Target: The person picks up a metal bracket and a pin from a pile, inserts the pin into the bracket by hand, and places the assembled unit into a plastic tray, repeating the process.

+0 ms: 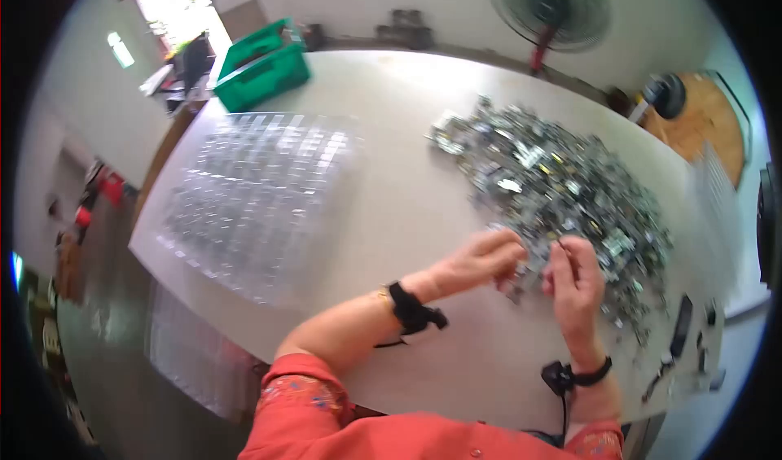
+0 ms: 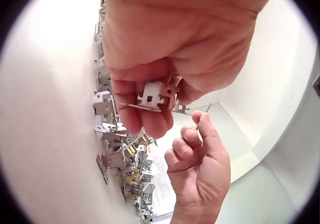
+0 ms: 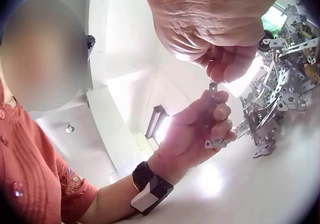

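Heaped metal parts [image 1: 570,187] blocking ahead, passable tabletop [image 1: 399,175] leftward, plastic trays [image 1: 252,191] beyond

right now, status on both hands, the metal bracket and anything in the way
Left hand: fingers curled round metal bracket. Right hand: apparently pinching a thin piece. Pile of metal parts close by; no obstruction seen.

I see strong white light coming in through the far left opening [image 1: 177,10]. The clear trays [image 1: 252,195] and metal bits [image 1: 562,175] sparkle. The bench [image 1: 399,171] is bright but looks bent, the trays look smeary, and the corners go black.
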### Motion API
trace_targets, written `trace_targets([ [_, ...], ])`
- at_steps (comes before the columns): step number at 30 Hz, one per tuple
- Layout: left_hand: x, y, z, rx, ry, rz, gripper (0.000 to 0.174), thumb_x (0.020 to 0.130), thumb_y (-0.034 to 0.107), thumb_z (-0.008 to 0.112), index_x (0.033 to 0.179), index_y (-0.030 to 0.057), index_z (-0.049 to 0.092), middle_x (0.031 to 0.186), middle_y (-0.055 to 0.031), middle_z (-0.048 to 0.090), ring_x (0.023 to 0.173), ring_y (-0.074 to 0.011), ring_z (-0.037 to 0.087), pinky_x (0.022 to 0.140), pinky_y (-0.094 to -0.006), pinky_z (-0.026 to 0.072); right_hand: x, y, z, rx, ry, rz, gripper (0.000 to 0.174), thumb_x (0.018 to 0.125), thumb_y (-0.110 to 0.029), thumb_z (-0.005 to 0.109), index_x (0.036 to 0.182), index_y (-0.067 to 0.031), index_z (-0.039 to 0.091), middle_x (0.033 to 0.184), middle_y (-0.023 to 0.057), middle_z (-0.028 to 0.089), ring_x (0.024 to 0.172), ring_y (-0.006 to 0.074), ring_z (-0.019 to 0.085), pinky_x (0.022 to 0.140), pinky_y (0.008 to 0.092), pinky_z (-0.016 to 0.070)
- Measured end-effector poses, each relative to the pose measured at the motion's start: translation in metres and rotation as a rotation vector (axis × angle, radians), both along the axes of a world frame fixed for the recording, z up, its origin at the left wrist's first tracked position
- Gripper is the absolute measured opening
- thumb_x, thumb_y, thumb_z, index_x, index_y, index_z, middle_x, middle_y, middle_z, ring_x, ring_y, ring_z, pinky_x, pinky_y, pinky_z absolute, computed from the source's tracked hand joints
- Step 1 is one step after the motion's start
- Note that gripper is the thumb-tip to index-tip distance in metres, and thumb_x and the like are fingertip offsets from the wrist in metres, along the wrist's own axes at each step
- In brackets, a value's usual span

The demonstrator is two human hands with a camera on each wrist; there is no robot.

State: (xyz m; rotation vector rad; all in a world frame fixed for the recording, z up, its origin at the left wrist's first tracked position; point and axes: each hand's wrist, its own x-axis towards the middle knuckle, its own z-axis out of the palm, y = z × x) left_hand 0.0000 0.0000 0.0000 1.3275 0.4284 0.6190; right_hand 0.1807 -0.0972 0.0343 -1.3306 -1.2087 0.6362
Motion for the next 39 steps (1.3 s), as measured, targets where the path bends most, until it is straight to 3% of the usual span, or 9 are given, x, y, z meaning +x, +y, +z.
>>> trace_targets([
  [2,0.005,-0.007,0.004,-0.114,-0.081,-0.060,0.030,0.106,0.029,0.052,0.108,0.0007,0.061,0.074,-0.0047,0.061,0.063,-0.0126,0.060,0.059,-0.0263,0.0478,-0.004,-0.018,0.017,-0.008,0.003,-0.058,0.005,0.101,-0.010,0.061,0.103,-0.0048,0.061,0.075,-0.0037,0.058,0.061,0.0022,0.052,0.052,0.0184,0.0416],
  [3,0.013,0.003,-0.005,-0.165,0.008,-0.029,0.030,0.106,0.029,0.052,0.107,0.0004,0.061,0.074,-0.0044,0.061,0.061,-0.0131,0.059,0.057,-0.0263,0.0471,0.008,-0.012,-0.008,0.011,0.062,-0.097,0.005,0.101,-0.010,0.061,0.103,-0.0048,0.061,0.075,-0.0037,0.058,0.061,0.0022,0.052,0.052,0.0184,0.0416],
  [5,0.023,-0.002,-0.007,-0.328,-0.031,-0.017,0.031,0.106,0.029,0.050,0.107,0.0004,0.061,0.066,-0.0054,0.057,0.052,-0.0145,0.053,0.051,-0.0283,0.0440,0.016,-0.019,-0.002,-0.039,0.038,-0.010,0.005,0.101,-0.009,0.061,0.103,-0.0047,0.062,0.075,-0.0041,0.058,0.062,0.0018,0.053,0.053,0.0185,0.0418],
  [9,0.023,0.000,-0.009,-0.378,-0.094,-0.076,0.032,0.106,0.029,0.050,0.106,-0.0002,0.062,0.063,-0.0050,0.055,0.047,-0.0140,0.048,0.047,-0.0284,0.0411,0.020,-0.019,-0.007,-0.078,0.008,0.018,0.005,0.100,-0.008,0.062,0.103,-0.0042,0.063,0.072,-0.0059,0.056,0.062,0.0006,0.050,0.053,0.0184,0.0398],
  [16,0.024,-0.001,-0.009,-0.310,-0.018,-0.067,0.035,0.107,0.031,0.049,0.100,0.0002,0.062,0.060,-0.0040,0.053,0.041,-0.0110,0.042,0.041,-0.0251,0.0347,0.019,-0.022,-0.011,-0.145,-0.047,0.064,0.004,0.099,-0.007,0.062,0.100,-0.0037,0.064,0.070,-0.0070,0.051,0.062,0.0007,0.043,0.052,0.0211,0.0352],
  [29,0.023,0.000,-0.007,-0.121,0.107,-0.003,0.034,0.106,0.032,0.052,0.098,0.0008,0.064,0.063,-0.0028,0.058,0.043,-0.0059,0.044,0.042,-0.0206,0.0338,0.019,-0.021,-0.012,-0.163,-0.081,0.065,0.006,0.096,-0.008,0.066,0.097,-0.0031,0.064,0.068,-0.0034,0.058,0.060,0.0011,0.048,0.051,0.0216,0.0387],
  [39,0.024,-0.004,-0.008,-0.032,0.172,-0.011,0.030,0.104,0.031,0.056,0.099,0.0022,0.065,0.065,-0.0012,0.060,0.046,-0.0040,0.047,0.042,-0.0204,0.0347,0.019,-0.022,-0.008,-0.232,-0.070,0.103,0.022,0.099,-0.010,0.062,0.118,-0.0032,0.054,0.070,0.0005,0.062,0.061,0.0033,0.052,0.054,0.0229,0.0417],
])
